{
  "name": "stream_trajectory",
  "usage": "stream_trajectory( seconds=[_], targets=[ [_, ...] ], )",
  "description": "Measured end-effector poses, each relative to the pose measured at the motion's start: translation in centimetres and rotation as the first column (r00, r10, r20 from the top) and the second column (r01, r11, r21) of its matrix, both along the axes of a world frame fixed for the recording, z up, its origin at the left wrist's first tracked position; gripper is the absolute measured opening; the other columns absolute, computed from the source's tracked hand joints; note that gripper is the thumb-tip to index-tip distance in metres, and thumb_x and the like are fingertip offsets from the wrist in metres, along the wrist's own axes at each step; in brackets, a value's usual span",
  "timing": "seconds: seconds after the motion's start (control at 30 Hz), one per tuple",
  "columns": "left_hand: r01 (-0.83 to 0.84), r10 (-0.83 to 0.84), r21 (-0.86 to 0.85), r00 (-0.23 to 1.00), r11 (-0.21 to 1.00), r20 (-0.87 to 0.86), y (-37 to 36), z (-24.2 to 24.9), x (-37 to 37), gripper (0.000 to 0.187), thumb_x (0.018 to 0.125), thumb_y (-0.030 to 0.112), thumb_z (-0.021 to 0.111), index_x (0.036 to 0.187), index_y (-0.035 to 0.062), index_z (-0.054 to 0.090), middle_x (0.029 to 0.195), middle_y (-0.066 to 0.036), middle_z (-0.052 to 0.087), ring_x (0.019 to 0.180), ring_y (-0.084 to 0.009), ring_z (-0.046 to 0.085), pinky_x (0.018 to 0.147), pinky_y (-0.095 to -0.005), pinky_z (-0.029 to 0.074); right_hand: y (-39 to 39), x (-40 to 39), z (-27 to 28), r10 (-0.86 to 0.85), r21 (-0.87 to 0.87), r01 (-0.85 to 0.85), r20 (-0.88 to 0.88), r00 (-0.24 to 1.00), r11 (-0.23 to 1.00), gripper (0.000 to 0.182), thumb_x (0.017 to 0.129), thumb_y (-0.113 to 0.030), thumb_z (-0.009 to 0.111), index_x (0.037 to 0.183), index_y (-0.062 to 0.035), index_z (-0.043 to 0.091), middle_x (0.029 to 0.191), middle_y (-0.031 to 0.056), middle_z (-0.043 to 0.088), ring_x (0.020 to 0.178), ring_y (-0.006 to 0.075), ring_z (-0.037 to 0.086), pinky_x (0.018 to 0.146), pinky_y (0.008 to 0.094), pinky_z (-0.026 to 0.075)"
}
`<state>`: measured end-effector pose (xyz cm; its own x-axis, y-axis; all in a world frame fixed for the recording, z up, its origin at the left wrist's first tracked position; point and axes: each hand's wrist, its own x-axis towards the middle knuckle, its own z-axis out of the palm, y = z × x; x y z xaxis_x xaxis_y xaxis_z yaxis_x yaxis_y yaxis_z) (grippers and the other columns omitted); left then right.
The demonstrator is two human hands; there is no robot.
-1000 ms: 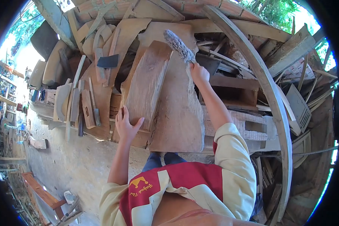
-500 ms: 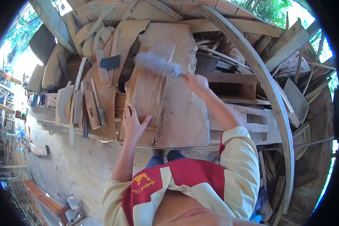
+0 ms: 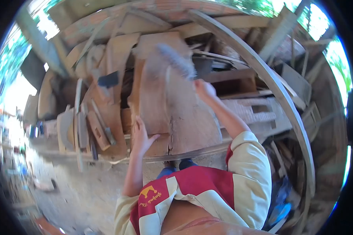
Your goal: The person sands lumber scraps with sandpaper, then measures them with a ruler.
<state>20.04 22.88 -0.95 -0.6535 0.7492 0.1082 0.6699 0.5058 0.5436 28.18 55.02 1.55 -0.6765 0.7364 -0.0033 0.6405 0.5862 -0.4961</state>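
My right hand [image 3: 204, 91] is closed round the end of a grey, fluffy duster [image 3: 178, 62], which is smeared by motion. The duster slants up and left over the far part of a rough-faced wooden board [image 3: 155, 98]. That board lies on a wider wooden slab [image 3: 194, 125], whose right edge is wavy. Near the board's front left edge lies my left hand [image 3: 142, 138], fingers stretched forward and thumb apart, pointing right. Nothing shows in its grasp.
Left of the boards lie a wooden hand plane [image 3: 98, 130], a dark flat blade [image 3: 108, 80] and several wood pieces. A long curved timber [image 3: 276, 84] arches over the right side. Wood scraps are piled behind, near a brick wall [image 3: 106, 19].
The duster has swung to a steeper slant, its far end higher. The whole view has shifted and blurred. My left hand stays near the board's front left edge.
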Motion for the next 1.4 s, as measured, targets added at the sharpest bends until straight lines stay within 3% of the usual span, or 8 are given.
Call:
stream_trajectory(
  seconds=[0.07,0.27,0.37,0.6,0.8,1.0,1.2,1.4],
  targets=[
    [0.075,-0.075,-0.034,0.997,0.997,0.018,0.2,0.1,0.2,0.105,0.064,0.033,0.074,0.134,-0.0051,0.005,0.133,-0.032,0.019,0.123,-0.0430,0.024,0.102,-0.0414,0.023,-2.8,1.4,2.1,0.201,0.030,-0.208,0.155,0.967,0.978,0.039,0.088,-0.041,0.039,0.086,-0.0077,0.059,0.087,0.0168,0.062,0.082,0.0369,0.059,0.068,0.0436,0.046],
    [0.106,-0.126,-0.200,0.988,0.974,-0.090,0.8,0.0,0.1,0.094,0.071,0.033,0.068,0.138,0.0066,0.007,0.133,-0.034,0.016,0.123,-0.0440,0.022,0.101,-0.0478,0.021,3.3,7.1,-2.6,-0.457,-0.165,0.427,-0.382,0.803,0.889,0.043,0.089,-0.043,0.040,0.081,-0.0031,0.054,0.068,0.0136,0.059,0.057,0.0261,0.057,0.057,0.0365,0.046],
    [0.094,-0.101,-0.289,0.995,0.953,-0.011,0.2,1.8,0.4,0.093,0.072,0.036,0.067,0.138,0.0105,0.007,0.136,-0.032,0.012,0.127,-0.0437,0.014,0.101,-0.0517,0.017,-0.8,15.7,1.2,-0.370,-0.760,-0.103,-0.424,0.827,0.642,0.035,0.092,-0.036,0.037,0.087,-0.0045,0.052,0.054,0.0002,0.045,0.040,0.0062,0.040,0.037,0.0214,0.031],
    [0.129,-0.193,-0.466,0.977,0.875,-0.092,3.9,5.9,0.5,0.092,0.070,0.044,0.065,0.139,0.0183,0.010,0.141,-0.026,0.003,0.131,-0.0387,-0.003,0.103,-0.0530,0.009,-5.3,30.5,-2.2,-0.475,-0.847,-0.002,-0.300,0.827,0.531,0.032,0.092,-0.031,0.041,0.089,-0.0011,0.053,0.054,-0.0023,0.041,0.042,0.0064,0.040,0.036,0.0220,0.030],
    [0.263,-0.301,-0.262,0.946,0.929,-0.118,12.1,8.6,5.2,0.085,0.073,0.041,0.064,0.139,0.0164,0.015,0.142,-0.021,0.001,0.132,-0.0354,0.002,0.106,-0.0445,0.012,-3.9,38.2,-3.2,-0.717,-0.818,-0.021,-0.516,0.469,0.575,0.029,0.092,-0.026,0.043,0.094,0.0006,0.052,0.062,0.0001,0.046,0.048,0.0076,0.046,0.042,0.0211,0.034],
    [0.314,-0.329,-0.242,0.944,0.918,-0.024,19.4,8.3,16.2,0.084,0.075,0.035,0.065,0.139,0.0165,0.013,0.142,-0.022,-0.001,0.132,-0.0352,0.002,0.106,-0.0409,0.014,-1.2,48.9,-2.6,-0.753,-0.811,-0.131,-0.580,0.312,0.570,0.027,0.092,-0.026,0.042,0.097,-0.0007,0.050,0.060,-0.0050,0.033,0.046,0.0054,0.028,0.042,0.0218,0.028],
    [0.677,-0.669,-0.229,0.733,0.699,0.124,27.4,9.7,29.8,0.085,0.074,0.032,0.066,0.139,0.0154,0.014,0.143,-0.022,-0.003,0.133,-0.0316,0.004,0.106,-0.0376,0.014,0.3,59.7,-4.3,-0.852,-0.855,-0.120,-0.516,0.092,0.505,0.027,0.092,-0.028,0.041,0.095,-0.0029,0.048,0.059,-0.0058,0.031,0.044,0.0046,0.026,0.040,0.0214,0.023],
    [0.854,-0.855,-0.180,0.510,0.489,0.096,34.7,10.6,39.7,0.087,0.073,0.036,0.066,0.139,0.0143,0.013,0.142,-0.022,-0.006,0.132,-0.0340,0.001,0.105,-0.0405,0.017,3.7,64.1,-5.2,-0.790,-0.789,0.142,-0.550,0.270,0.598,0.026,0.093,-0.026,0.040,0.094,-0.0020,0.051,0.056,-0.0050,0.032,0.043,0.0044,0.027,0.039,0.0210,0.023]
  ],
)
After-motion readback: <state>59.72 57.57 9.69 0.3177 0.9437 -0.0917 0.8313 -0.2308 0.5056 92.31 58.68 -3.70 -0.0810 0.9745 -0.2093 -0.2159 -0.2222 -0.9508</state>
